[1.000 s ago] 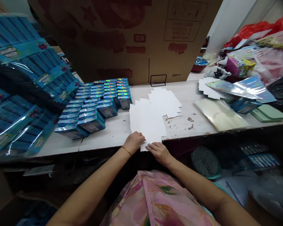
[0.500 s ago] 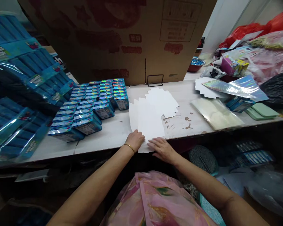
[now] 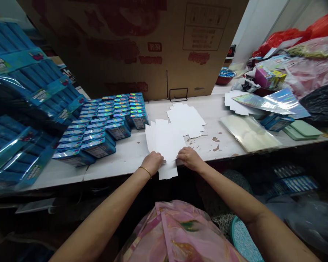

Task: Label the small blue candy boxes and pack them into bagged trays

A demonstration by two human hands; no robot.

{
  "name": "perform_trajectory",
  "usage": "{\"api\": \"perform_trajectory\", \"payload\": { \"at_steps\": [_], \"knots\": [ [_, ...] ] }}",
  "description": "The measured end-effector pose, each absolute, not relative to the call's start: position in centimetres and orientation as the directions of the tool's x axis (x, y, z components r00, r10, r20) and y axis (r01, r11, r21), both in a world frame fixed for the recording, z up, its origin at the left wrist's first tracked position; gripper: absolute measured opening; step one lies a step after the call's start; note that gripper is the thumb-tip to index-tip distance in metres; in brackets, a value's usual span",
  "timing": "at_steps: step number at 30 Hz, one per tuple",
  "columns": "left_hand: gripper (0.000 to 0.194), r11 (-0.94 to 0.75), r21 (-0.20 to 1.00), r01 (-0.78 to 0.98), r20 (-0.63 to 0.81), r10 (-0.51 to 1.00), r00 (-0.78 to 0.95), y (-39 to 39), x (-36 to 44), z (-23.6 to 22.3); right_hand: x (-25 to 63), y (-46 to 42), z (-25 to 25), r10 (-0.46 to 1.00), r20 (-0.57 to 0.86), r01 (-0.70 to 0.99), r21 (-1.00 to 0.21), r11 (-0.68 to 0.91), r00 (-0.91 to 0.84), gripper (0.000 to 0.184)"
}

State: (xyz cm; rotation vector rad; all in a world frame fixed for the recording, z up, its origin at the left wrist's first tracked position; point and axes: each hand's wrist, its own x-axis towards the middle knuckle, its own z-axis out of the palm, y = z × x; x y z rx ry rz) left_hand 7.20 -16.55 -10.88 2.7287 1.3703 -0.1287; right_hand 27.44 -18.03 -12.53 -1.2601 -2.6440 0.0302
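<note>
A white die-cut card sheet [image 3: 165, 140] lies at the table's front edge, its lower flap sticking out past the edge. My left hand [image 3: 153, 162], with a gold bangle at the wrist, is closed on the sheet's lower left side. On the opposite side my right hand [image 3: 190, 158] pinches the sheet between thumb and fingers. Just behind it rests a stack of white die-cut cards [image 3: 186, 118], partly covered by the held sheet. To the left, several rows of small blue boxes [image 3: 98, 145] stand packed together on the table.
Large clear-wrapped blue packs [image 3: 41, 91] are piled at the left. A big cardboard carton [image 3: 142, 47] stands at the back. On the right lie clear plastic film sheets [image 3: 248, 133], shiny holographic sheets [image 3: 273, 103] and pale green pads [image 3: 303, 130]. A red bowl [image 3: 225, 75] sits behind them.
My right hand has gone from flat, spread fingers to a pinch on the sheet's edge, moving slightly up. The lower flap now shows more plainly between my hands.
</note>
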Motion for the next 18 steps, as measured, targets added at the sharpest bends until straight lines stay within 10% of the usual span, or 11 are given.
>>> {"api": "perform_trajectory", "payload": {
  "at_steps": [10, 18],
  "knots": [
    [0.027, -0.53, 0.028, 0.847, -0.137, 0.838, 0.529, -16.8, 8.0, -10.6, 22.3, -17.3, -11.3, 0.742, 0.008, 0.741, 0.068, 0.668, -0.67, 0.022],
    [0.029, -0.57, 0.085, 0.817, -0.218, 0.79, 0.574, -15.7, 7.9, -10.5, 25.7, -21.7, -13.3, 0.665, 0.315, 0.715, 0.07, 0.695, -0.677, 0.045]
  ]
}}
